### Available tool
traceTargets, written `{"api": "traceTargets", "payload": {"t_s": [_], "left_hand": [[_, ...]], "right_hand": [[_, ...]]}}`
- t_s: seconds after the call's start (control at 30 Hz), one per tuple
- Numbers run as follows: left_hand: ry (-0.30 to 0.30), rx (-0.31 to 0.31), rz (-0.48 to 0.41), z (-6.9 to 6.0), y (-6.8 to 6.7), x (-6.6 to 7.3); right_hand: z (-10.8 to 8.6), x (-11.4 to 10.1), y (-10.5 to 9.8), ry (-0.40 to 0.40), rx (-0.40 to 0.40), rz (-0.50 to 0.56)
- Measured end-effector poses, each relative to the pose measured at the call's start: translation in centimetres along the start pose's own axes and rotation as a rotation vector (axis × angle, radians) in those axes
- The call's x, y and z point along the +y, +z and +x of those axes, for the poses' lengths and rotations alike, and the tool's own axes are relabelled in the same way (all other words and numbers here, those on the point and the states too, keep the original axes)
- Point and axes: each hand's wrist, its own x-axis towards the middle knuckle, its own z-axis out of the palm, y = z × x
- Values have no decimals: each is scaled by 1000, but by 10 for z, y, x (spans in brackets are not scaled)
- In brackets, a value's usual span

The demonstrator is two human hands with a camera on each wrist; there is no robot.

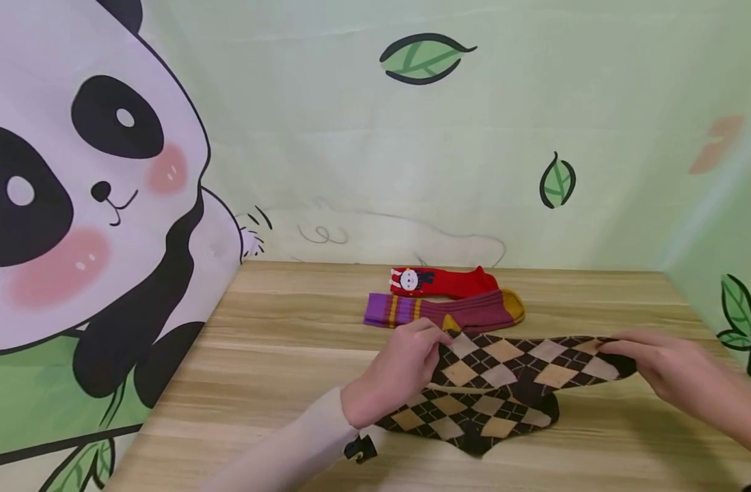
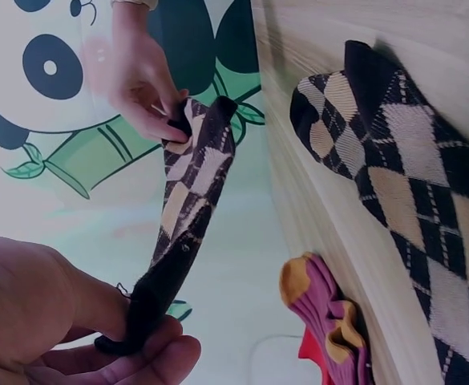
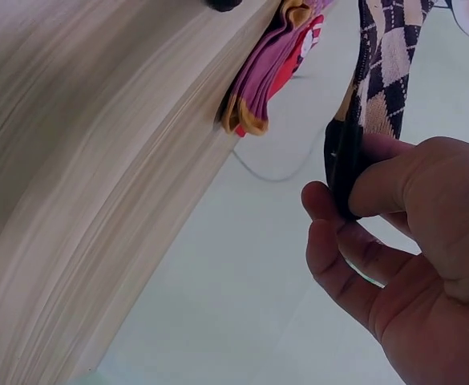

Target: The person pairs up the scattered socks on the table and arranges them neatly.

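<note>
An argyle sock (image 1: 523, 363) in black, tan and grey is stretched sideways between both hands, held up off the table. My left hand (image 1: 406, 365) pinches its dark cuff end, seen closely in the left wrist view. At the other end my right hand (image 1: 676, 362) pinches the dark toe (image 3: 345, 164) between thumb and fingers. A second argyle sock (image 1: 473, 418) of the same pattern lies flat on the table beneath, partly hidden by the left hand and the raised sock.
Behind the argyle socks lies a purple and maroon pair of socks (image 1: 437, 311) with mustard toes. Farther back is a red pair of socks (image 1: 455, 282) with a white animal face. The wooden table (image 1: 277, 328) meets a panda-printed backdrop (image 1: 326, 157).
</note>
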Motion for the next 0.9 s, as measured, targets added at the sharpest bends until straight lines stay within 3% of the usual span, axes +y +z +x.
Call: {"api": "traceTargets", "payload": {"t_s": [0.47, 0.9], "left_hand": [[-10, -5, -15, -11, 1, -9], [-56, -23, 0, -22, -5, -13]], "right_hand": [[6, -3, 1, -61, 38, 40], [17, -12, 3, -74, -26, 59]]}}
